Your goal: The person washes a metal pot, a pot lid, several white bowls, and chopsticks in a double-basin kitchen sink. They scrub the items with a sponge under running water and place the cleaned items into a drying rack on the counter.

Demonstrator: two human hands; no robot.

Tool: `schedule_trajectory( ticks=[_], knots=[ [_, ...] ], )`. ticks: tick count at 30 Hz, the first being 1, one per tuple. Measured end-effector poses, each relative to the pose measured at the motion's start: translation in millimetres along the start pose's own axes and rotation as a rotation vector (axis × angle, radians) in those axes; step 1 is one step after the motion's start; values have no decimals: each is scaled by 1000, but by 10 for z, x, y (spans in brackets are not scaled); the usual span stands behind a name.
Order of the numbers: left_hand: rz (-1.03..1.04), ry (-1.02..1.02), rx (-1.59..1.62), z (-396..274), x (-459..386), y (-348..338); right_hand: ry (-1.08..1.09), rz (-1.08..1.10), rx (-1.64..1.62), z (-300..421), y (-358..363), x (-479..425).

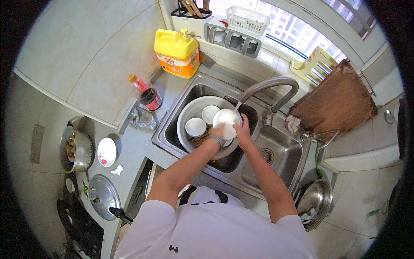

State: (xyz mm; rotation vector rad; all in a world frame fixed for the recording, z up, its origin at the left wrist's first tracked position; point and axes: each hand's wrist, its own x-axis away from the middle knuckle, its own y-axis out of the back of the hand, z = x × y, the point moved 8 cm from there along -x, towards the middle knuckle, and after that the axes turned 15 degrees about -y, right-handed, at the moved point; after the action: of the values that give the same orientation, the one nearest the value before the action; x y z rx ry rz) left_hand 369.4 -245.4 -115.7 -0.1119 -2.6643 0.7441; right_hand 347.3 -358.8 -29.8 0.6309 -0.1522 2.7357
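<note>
Water runs from the curved metal faucet [271, 84] onto a white bowl [228, 120] held over a large pale basin [185, 113]. My right hand [243, 131] grips the bowl's right rim. At the bowl's lower left is my left hand [218, 132], its fingers over the inside of the bowl; whether they close on anything cannot be told. In the basin sit a white cup-like bowl [195, 127], another small white bowl [210, 114] and a bundle of wooden chopsticks [200, 140], partly hidden by my left hand. The basin stands in the left bowl of a steel double sink [168, 147].
Left of the sink stand a yellow detergent jug [177, 53], a dark sauce bottle [150, 98], a plastic bag [142, 118], a white dish [107, 152], a metal pot [82, 149] and a lid [103, 197]. At right are a wooden cutting board [336, 100] and a steel strainer [315, 202].
</note>
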Motion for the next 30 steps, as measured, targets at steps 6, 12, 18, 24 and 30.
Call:
schedule_trajectory(
  ticks=[6, 12, 18, 24, 30],
  knots=[
    [18, 381, -250, 265, 344, -83, 167, -172, 192, -12, 87, -59],
    [584, -373, -1682, -782, -308, -190, 202, -147, 514, 262, 33, 268],
    [1227, -1119, -1949, -1239, 245, -1448, 146, -27, 712, 177, -9, 44],
    [664, -806, -1317, -1163, -303, -841, 186, -54, 488, 430, 104, 95],
    [299, 56, -307, -532, -71, -365, -79, 167, -454, -57, 202, -312]
  ],
)
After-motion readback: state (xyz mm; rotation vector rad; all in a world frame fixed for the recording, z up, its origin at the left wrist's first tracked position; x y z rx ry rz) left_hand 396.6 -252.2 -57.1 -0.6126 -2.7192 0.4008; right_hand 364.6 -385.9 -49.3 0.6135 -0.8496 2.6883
